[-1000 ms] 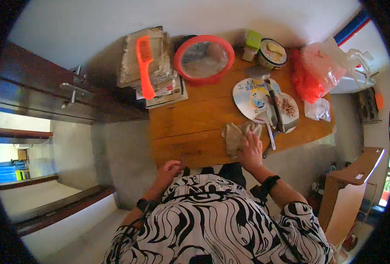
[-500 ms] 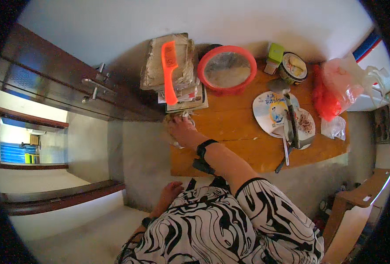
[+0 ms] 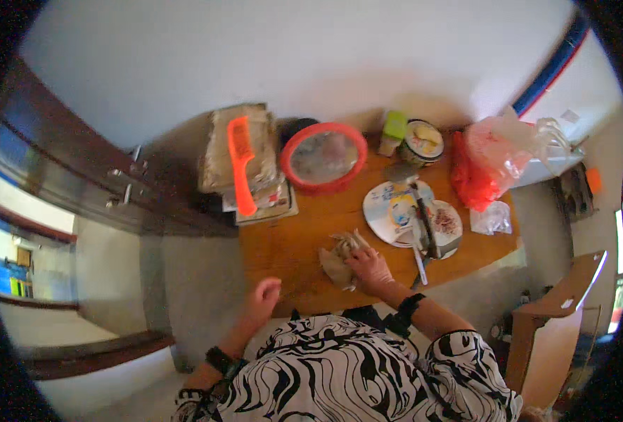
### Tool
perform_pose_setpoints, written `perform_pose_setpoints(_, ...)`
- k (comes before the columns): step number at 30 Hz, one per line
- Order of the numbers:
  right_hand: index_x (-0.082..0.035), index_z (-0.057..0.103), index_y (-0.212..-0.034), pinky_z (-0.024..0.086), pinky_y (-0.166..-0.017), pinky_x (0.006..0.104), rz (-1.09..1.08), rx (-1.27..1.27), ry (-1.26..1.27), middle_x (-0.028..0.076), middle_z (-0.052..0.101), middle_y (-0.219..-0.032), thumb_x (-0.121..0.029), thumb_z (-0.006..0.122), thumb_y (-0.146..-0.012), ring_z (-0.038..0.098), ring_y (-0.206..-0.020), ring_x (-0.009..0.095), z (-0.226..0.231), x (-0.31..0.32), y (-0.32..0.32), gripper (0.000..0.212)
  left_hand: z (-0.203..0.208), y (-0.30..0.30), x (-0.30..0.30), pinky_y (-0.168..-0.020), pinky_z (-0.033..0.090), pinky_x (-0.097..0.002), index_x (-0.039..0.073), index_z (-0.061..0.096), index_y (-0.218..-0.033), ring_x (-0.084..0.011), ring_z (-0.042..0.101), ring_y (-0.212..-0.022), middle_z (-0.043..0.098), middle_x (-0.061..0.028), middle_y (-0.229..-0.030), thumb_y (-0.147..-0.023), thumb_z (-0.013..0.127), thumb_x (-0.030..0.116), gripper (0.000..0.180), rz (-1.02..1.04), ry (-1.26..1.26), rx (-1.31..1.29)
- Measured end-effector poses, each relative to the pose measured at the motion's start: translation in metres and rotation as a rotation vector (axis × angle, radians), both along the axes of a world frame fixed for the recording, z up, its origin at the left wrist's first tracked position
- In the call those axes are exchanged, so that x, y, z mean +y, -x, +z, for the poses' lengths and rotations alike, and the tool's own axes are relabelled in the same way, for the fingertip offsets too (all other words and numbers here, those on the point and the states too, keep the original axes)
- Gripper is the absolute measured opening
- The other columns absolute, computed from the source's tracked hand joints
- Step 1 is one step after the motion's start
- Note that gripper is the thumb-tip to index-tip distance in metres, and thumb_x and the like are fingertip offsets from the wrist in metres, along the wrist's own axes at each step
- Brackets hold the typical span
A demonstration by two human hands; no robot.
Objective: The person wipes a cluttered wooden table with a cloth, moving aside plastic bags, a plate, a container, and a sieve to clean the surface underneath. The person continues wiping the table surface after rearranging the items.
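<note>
Laying its fingers close together over the one cloth, the right hand sits at the frame's centre, probably palm-down to hold the cloth against the table; whether the fingers pinch it, I cannot tell. At lower centre-left, the left hand is near the table's edge, fingers curled, nothing visible in it. Upper left, one comb lies on one stack, likely because its top is flat. One mirror seems propped to stand. Upper right: one green box, one bowl, one red bag, one clear bag; the overlapping fans resist counting.
</note>
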State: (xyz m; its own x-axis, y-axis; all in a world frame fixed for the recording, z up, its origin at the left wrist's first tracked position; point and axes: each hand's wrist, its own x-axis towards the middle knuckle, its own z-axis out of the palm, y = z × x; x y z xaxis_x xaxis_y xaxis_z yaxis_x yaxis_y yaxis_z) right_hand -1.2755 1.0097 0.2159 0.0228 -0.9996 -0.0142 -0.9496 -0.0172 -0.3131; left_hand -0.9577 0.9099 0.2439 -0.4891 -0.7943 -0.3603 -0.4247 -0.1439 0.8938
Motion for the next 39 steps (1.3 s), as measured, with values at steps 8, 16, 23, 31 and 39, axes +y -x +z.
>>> perform_pose_setpoints(8, -0.009, 0.064, -0.114, 0.052, -0.082, 0.0408, -0.243, -0.571, -0.293, 0.014, 0.066, -0.104, -0.025, 0.069, -0.074, 0.062, -0.097, 0.032, 0.003, -0.007, 0.031, 0.043, 0.141, 0.222, -0.171, -0.090, 0.049, -0.0458, 0.004, 0.057, -0.122, -0.0371, 0.063, -0.098, 0.066, -0.0170, -0.105, -0.089, 0.061, 0.010, 0.034, -0.188, 1.417, 0.033)
perform_pose_setpoints(16, 0.000, 0.062, -0.117, 0.050, -0.079, 0.0338, -0.674, -1.183, 0.119, 0.010, 0.068, -0.094, -0.020, 0.065, -0.084, 0.063, -0.086, 0.019, 0.054, -0.067, 0.085, 0.039, 0.108, 0.243, -0.264, -0.092, 0.047, -0.0417, 0.003, 0.059, -0.124, -0.0371, 0.061, -0.109, 0.065, -0.0198, -0.118, -0.096, 0.051, 0.035, 0.042, -0.278, 0.620, -0.323)
perform_pose_setpoints(23, -0.001, 0.059, -0.121, 0.047, -0.091, 0.0381, -0.762, -0.807, 0.610, 0.016, 0.062, -0.113, -0.016, 0.067, -0.080, 0.059, -0.103, 0.029, 0.055, -0.177, 0.085, 0.044, 0.114, 0.250, -0.237, -0.102, 0.040, -0.0337, -0.001, 0.056, -0.129, -0.0212, 0.056, -0.118, 0.063, -0.0116, -0.126, -0.101, 0.047, 0.036, 0.048, -0.173, 0.339, -0.057)
perform_pose_setpoints(31, -0.006, 0.058, -0.102, 0.046, -0.086, 0.0495, -0.237, -0.548, 0.450, 0.020, 0.056, -0.100, -0.008, 0.068, -0.067, 0.053, -0.099, 0.041, 0.019, -0.223, -0.010, 0.037, 0.066, 0.239, -0.240, -0.097, 0.043, -0.0315, 0.002, 0.059, -0.127, -0.0185, 0.057, -0.111, 0.065, -0.0109, -0.119, -0.100, 0.049, 0.033, 0.042, 0.004, 0.208, 0.143)
perform_pose_setpoints(39, -0.007, 0.059, -0.106, 0.047, -0.088, 0.0471, -0.391, -0.405, 0.710, 0.017, 0.055, -0.107, -0.001, 0.066, -0.065, 0.052, -0.105, 0.039, 0.074, -0.214, 0.053, 0.042, 0.086, 0.247, -0.227, -0.094, 0.044, -0.0308, 0.000, 0.061, -0.123, -0.0170, 0.060, -0.105, 0.067, -0.0114, -0.112, -0.099, 0.050, 0.031, 0.041, -0.124, 0.268, 0.088)
